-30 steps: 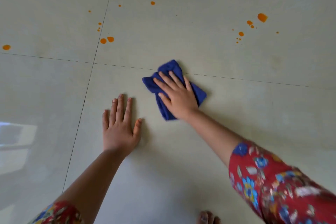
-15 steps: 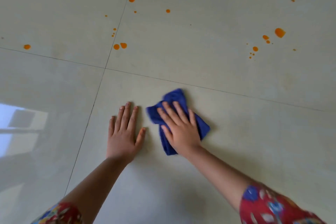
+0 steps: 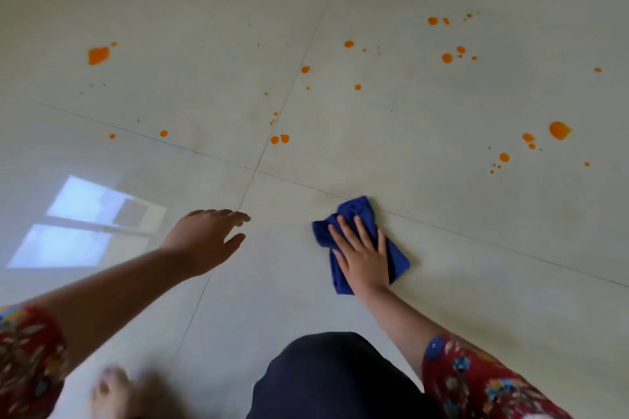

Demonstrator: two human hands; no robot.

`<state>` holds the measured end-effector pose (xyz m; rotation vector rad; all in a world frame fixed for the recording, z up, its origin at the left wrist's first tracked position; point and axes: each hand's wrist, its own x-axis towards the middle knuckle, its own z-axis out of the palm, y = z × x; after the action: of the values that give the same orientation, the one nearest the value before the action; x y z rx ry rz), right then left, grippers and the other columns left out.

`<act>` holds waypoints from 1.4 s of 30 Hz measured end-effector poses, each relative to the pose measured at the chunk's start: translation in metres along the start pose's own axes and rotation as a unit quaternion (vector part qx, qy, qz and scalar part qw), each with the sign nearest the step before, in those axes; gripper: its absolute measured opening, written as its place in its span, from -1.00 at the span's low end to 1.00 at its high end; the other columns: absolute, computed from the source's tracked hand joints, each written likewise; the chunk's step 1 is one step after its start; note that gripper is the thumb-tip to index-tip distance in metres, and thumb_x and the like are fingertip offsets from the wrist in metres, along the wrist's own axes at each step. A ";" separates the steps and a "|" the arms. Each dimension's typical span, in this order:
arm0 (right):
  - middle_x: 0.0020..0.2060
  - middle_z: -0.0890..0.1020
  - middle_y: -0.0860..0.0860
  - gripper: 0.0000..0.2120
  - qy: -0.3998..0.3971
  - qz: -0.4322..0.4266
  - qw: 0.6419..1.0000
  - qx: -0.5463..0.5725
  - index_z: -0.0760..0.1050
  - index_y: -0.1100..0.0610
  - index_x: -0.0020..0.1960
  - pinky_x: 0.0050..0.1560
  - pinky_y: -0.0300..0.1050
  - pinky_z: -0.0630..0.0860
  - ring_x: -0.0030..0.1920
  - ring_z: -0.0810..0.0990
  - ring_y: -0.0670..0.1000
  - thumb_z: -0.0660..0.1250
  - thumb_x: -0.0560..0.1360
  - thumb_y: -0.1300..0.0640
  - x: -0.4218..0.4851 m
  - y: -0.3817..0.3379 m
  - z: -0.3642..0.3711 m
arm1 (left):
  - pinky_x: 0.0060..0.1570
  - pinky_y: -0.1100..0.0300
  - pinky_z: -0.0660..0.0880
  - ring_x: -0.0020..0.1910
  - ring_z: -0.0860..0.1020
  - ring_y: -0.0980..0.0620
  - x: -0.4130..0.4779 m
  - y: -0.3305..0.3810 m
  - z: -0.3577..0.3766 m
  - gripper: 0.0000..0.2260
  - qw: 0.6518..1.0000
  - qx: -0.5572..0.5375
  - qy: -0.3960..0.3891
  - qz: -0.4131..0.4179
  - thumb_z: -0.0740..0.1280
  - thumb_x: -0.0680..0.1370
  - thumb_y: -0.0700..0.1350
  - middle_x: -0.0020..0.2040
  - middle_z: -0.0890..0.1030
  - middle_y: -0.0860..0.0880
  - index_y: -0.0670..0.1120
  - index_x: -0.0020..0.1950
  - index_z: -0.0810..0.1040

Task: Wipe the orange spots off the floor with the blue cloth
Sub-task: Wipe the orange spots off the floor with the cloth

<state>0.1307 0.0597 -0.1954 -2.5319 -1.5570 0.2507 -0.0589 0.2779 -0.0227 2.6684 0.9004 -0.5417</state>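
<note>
Two hands are in the head view, both reaching out over a pale, glossy tiled floor point(image 3: 459, 248).

1. Right hand point(image 3: 362, 255): laid palm down on the blue cloth point(image 3: 355, 208), fingers straight and slightly spread, pointing to the far side. It presses the cloth flat against the floor; no finger is curled round the fabric.
2. Blue cloth: bunched into a rough oblong at centre right, on the near right tile. Its far tip reaches the grout line point(image 3: 476, 238) that runs off to the right.
3. Left hand point(image 3: 204, 241): at centre left, fingers extended and loosely spread, thumb apart, nothing in it. It is motion-blurred; whether it touches the floor cannot be told.
4. Orange spots: scattered over the far tiles, all beyond the cloth.
   - A pair of spots point(image 3: 279, 139) lies just far of the grout crossing point(image 3: 254, 171), the closest to the cloth yet apart from it.
   - A large blot point(image 3: 98, 55) lies far left.
   - A large round spot point(image 3: 560, 130) lies at the right, with smaller drops trailing near and left of it.
   - A cluster point(image 3: 447, 58) lies far right of centre.
5. Near edge: a dark-clad knee point(image 3: 333, 378) at centre, a red floral sleeve point(image 3: 476, 384) on the right arm, and a blurred bare foot point(image 3: 112, 391) at left.
6. A window reflection point(image 3: 85, 224) shows on the left tile.
</note>
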 end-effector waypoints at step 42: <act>-0.42 0.62 -0.01 -0.79 -0.126 0.348 0.678 0.635 0.48 0.06 -0.16 -0.44 -0.30 0.47 -0.42 0.62 -0.01 0.11 0.57 0.16 0.352 -0.218 -0.154 | 0.02 0.11 0.53 -0.08 0.64 0.01 0.180 -0.273 -0.056 -0.83 0.822 -0.566 0.044 -0.046 0.25 0.60 -0.02 -0.11 0.68 0.06 -0.02 0.08 0.60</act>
<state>0.1324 0.4643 -0.0183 -1.6798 -0.0373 1.2637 -0.0822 0.6023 -0.0872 1.5564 0.9450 0.1300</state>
